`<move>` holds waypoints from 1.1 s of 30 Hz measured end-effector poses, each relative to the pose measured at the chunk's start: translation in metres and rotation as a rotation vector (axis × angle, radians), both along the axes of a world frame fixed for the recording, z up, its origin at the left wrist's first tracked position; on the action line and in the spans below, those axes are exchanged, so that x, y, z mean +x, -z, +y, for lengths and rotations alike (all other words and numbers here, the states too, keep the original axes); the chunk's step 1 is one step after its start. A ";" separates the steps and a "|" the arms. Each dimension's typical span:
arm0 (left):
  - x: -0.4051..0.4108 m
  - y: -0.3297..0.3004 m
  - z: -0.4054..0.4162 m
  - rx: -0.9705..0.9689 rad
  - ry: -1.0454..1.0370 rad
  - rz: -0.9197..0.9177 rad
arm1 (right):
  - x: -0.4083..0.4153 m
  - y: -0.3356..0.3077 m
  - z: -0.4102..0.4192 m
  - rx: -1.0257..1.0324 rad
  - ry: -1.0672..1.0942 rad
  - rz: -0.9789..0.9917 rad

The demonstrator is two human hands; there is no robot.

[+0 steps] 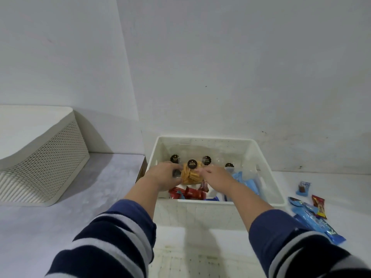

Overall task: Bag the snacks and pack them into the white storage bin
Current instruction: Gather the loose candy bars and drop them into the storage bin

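Note:
The white storage bin [267, 167] stands on the table against the wall. Both hands reach into it. My left hand [162, 175] and my right hand [215, 175] together grip a clear bag of yellow snack sticks [190, 174] with a round black label, held over the bin's middle. Behind it stand more clear bags with black labels [206, 160]. Red wrapped snacks [188, 193] lie at the bin's near side, and blue packets [248, 180] lean at its right side.
A cream perforated basket [46, 163] lies tipped on the table at the left. Right of the bin lie blue snack packets [315, 221], a small red-and-yellow packet [319, 206] and a small blue packet [303, 188]. A white lid [190, 263] lies nearest me.

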State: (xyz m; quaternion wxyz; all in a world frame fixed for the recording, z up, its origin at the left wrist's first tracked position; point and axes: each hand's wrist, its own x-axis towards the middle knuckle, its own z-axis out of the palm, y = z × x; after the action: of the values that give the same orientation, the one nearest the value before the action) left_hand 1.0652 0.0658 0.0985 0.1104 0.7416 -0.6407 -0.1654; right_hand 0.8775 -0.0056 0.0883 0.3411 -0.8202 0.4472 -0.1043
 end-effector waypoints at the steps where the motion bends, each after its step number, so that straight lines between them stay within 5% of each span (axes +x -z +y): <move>1: -0.002 -0.002 0.001 0.009 0.004 -0.004 | -0.004 -0.006 0.000 -0.010 -0.001 0.018; 9: -0.057 -0.039 0.006 0.035 0.081 -0.039 | -0.071 -0.046 0.011 -0.107 0.067 0.090; 19: -0.219 -0.061 -0.022 -0.014 0.298 -0.074 | -0.249 -0.063 0.029 -0.202 0.277 0.214; 25: -0.327 -0.048 -0.038 -0.063 0.361 -0.048 | -0.366 -0.042 0.024 -0.127 0.349 0.276; 33: -0.437 0.019 -0.045 0.061 0.195 0.076 | -0.484 0.015 -0.006 -0.025 0.286 0.307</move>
State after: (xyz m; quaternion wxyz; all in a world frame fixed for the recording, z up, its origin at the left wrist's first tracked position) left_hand 0.6283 0.0206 0.0792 0.0954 0.6718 -0.7000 -0.2229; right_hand 0.3931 -0.0112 0.0729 0.2405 -0.7588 0.6046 -0.0310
